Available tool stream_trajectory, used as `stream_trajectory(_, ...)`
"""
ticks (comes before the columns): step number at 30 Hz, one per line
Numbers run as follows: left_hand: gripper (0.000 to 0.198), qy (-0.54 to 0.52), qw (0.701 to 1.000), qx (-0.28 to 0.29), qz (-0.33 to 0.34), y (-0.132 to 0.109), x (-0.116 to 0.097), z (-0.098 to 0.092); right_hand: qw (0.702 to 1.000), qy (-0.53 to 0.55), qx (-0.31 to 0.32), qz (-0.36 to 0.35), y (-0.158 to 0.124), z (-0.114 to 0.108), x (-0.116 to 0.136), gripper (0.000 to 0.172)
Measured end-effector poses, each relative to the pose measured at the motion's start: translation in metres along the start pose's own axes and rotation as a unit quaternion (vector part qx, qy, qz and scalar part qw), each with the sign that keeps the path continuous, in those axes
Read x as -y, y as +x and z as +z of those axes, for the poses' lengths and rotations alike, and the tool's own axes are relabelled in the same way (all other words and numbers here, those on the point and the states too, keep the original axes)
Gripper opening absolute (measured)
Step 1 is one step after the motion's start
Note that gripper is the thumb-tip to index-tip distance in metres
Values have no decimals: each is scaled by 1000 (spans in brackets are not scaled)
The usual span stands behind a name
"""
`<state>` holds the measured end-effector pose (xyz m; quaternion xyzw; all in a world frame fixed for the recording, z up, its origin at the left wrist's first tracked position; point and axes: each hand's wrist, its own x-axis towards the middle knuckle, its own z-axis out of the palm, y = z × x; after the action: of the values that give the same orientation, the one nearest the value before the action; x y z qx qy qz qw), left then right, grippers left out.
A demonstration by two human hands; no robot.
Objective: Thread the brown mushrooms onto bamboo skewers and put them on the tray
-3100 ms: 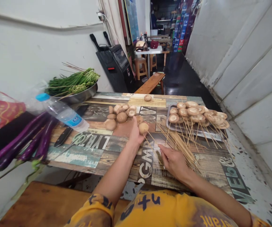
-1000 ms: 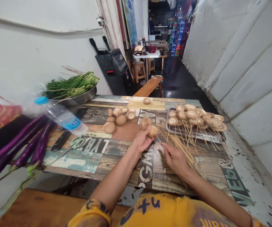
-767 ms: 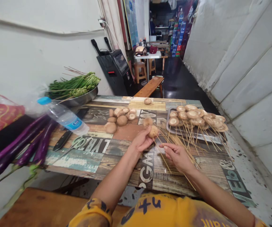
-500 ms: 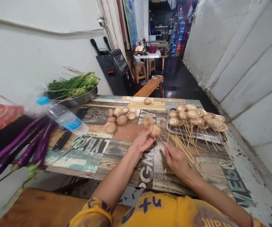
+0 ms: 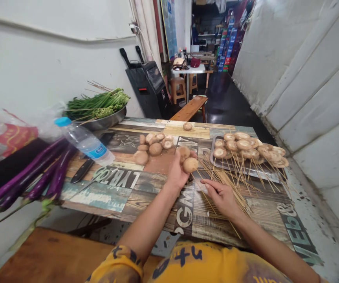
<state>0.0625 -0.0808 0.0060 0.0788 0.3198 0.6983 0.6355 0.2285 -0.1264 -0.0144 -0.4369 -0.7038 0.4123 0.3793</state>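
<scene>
My left hand (image 5: 177, 175) is closed round a brown mushroom (image 5: 183, 153), its fingertips showing on the far side. Just in front of that, a paler mushroom (image 5: 190, 165) sits at the tip of a thin bamboo skewer (image 5: 199, 175). The skewer slants down to my right hand (image 5: 222, 198), which pinches it between thumb and fingers. Beneath and beside my right hand lies a loose bundle of bamboo skewers (image 5: 231, 184). To the right, a metal tray (image 5: 216, 162) bears a heap of skewered mushrooms (image 5: 246, 144), sticks pointing towards me.
Loose mushrooms (image 5: 155, 148) lie left of my hands, and a single one (image 5: 187, 126) near the far edge. Further left are a water bottle (image 5: 83, 141), a black-handled knife (image 5: 82, 171), purple eggplants (image 5: 59, 173) and a metal bowl (image 5: 110, 120) of skewered greens (image 5: 98, 105).
My left hand has moved from the paler mushroom on the skewer to close round the brown mushroom behind it. My right hand keeps its pinch on the skewer. The view has shifted slightly.
</scene>
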Motion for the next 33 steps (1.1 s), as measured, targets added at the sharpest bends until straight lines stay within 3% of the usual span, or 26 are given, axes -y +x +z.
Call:
stream_trajectory(4,40,37,998,-16,54,-1,5,0,1000,6,6,-11,-2,4,2,31)
stream_trajectory(11,42,42,995,-78,47,0,6,-1,1000,15,-1,-7,-4,6,1,29)
stream_trajectory(23,42,50,989,-105,92,0,10,-4,1000,8,17,1,-5,6,5,30)
stream_trajectory(33,35,60,984,-121,116,0,15,-1,998,40,16,51,-7,9,8,30)
